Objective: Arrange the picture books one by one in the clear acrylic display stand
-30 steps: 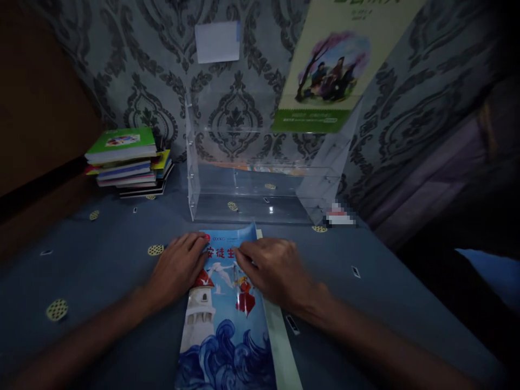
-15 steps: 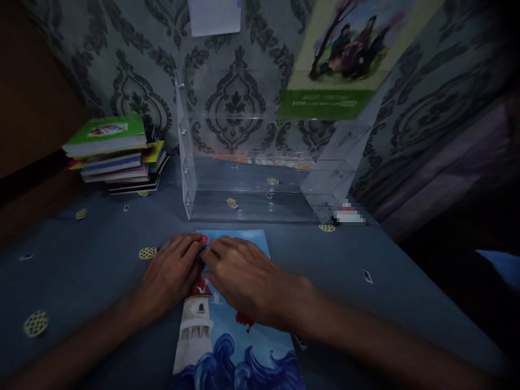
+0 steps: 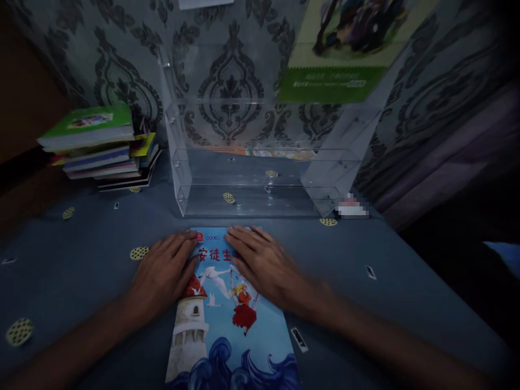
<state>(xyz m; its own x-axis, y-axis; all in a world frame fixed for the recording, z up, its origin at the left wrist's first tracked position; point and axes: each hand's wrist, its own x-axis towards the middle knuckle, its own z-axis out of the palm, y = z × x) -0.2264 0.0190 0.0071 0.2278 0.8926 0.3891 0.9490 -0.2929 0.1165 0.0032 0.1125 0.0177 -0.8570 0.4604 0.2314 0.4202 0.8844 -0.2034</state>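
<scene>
A blue picture book (image 3: 219, 319) lies flat on the table, its cover showing a lighthouse, swans, a figure in red and dark blue waves. Over the upper left edge of the cover rests my left hand (image 3: 166, 268), fingers stretched out. My right hand (image 3: 264, 265) lies flat across the upper right part, its fingers extended and pointing away from me. Between the two hands, red characters of the title are visible; some are hidden under my right hand.
Behind the book stands a clear acrylic rack (image 3: 244, 208), with a green and cream book (image 3: 329, 84) on its upper right. A stack of books (image 3: 97, 151) is at the back left. A blurred-out small object (image 3: 351, 207) sits right of the rack. Patterned cloth (image 3: 101, 281) covers the table.
My right hand has moved right, away from my left hand, uncovering the title and the figure in red. The view has tilted down slightly.
</scene>
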